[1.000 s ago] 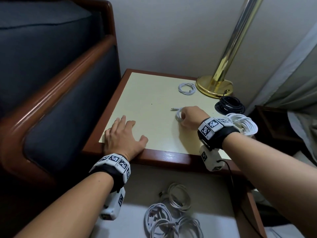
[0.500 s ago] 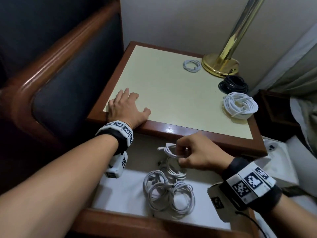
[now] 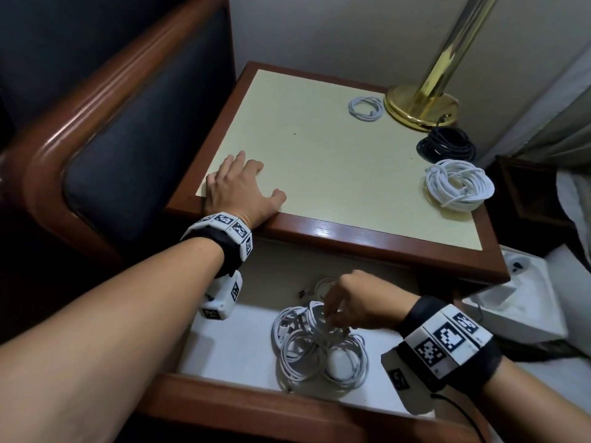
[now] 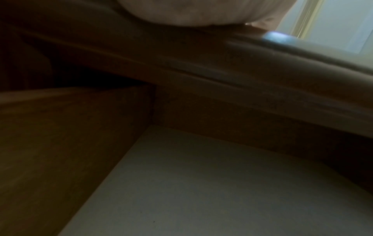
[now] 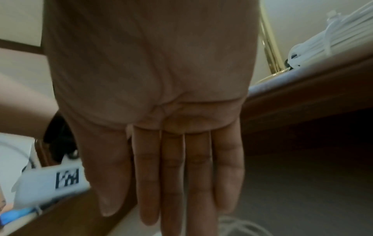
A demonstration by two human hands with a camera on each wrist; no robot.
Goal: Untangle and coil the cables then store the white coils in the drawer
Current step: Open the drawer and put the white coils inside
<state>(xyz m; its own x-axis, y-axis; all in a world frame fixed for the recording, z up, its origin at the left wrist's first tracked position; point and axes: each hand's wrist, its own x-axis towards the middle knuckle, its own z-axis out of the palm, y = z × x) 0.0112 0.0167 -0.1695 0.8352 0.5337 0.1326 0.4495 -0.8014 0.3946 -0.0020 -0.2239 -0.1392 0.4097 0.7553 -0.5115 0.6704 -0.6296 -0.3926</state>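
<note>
From the head view, the right hand (image 3: 361, 302) reaches down into the open drawer (image 3: 224, 356), fingers extended and relaxed over the pile of white coils (image 3: 316, 346) lying on the drawer floor; whether the fingertips touch the top coil I cannot tell. Two white coils remain on the tabletop (image 3: 319, 174): a small white coil (image 3: 366, 108) just beside the brass lamp base (image 3: 420, 107), and a thick white coil (image 3: 459, 183) near the right edge, next to a black coil (image 3: 446, 145). Both lie up and to the right of the right hand, which I judge the nearer one for them. The left hand (image 3: 240, 190) rests flat, fingers straight, on the tabletop's front left corner.

The left wrist view is dim, showing only the drawer's inner corner (image 4: 149, 124).

In the right wrist view the fingers (image 5: 173, 175) are straight, together and hold nothing; the thick white coil (image 5: 331, 41) sits above on the tabletop's edge.
</note>
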